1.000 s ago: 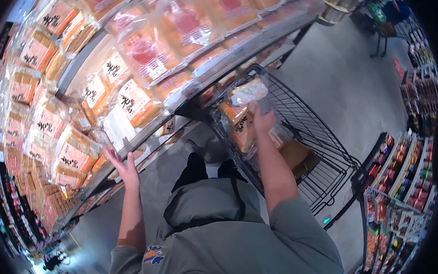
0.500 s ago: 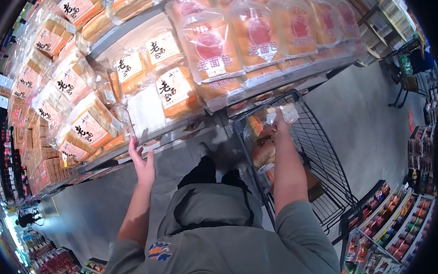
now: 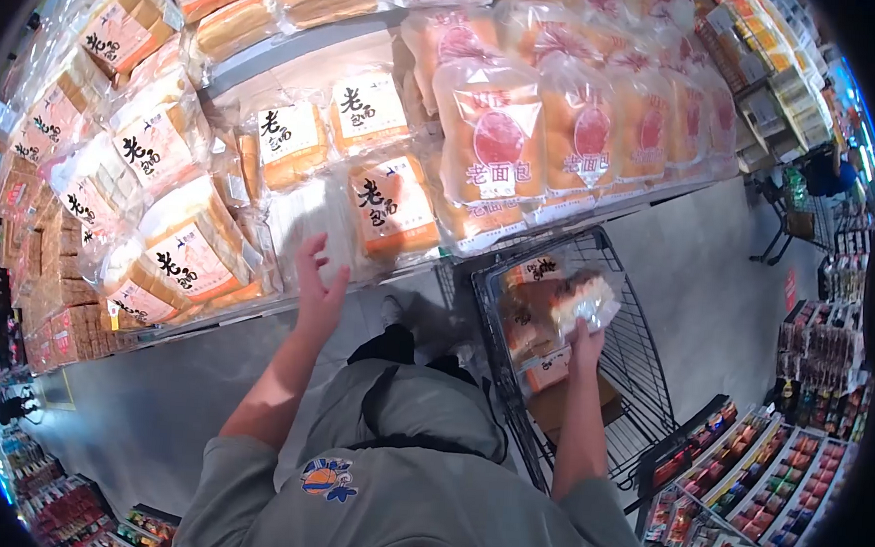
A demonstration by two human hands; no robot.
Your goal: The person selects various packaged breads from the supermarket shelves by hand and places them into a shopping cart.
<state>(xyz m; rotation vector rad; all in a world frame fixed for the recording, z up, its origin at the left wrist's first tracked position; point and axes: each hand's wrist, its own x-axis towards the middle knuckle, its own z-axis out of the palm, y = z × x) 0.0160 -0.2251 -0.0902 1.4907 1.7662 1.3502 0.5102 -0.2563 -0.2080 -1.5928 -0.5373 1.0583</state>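
My right hand grips a clear-wrapped packet of bread by its end, above the shopping cart. Under it in the cart lie more wrapped breads and a brown cardboard box. My left hand is held out at the front edge of the bread display, fingers apart and holding nothing. Just beyond that hand is a pale, clear-wrapped packet, beside a bagged loaf with a white and orange label.
Labelled bread packs are heaped at the left of the display. Tall bagged loaves stand along its right part. Grey floor runs past the cart. Shelves of packaged goods stand lower right; another cart is farther off.
My right hand has drawn back toward my body with the bread packet, still over the cart. My left hand has shifted right and slightly up along the display edge. The view has turned slightly.
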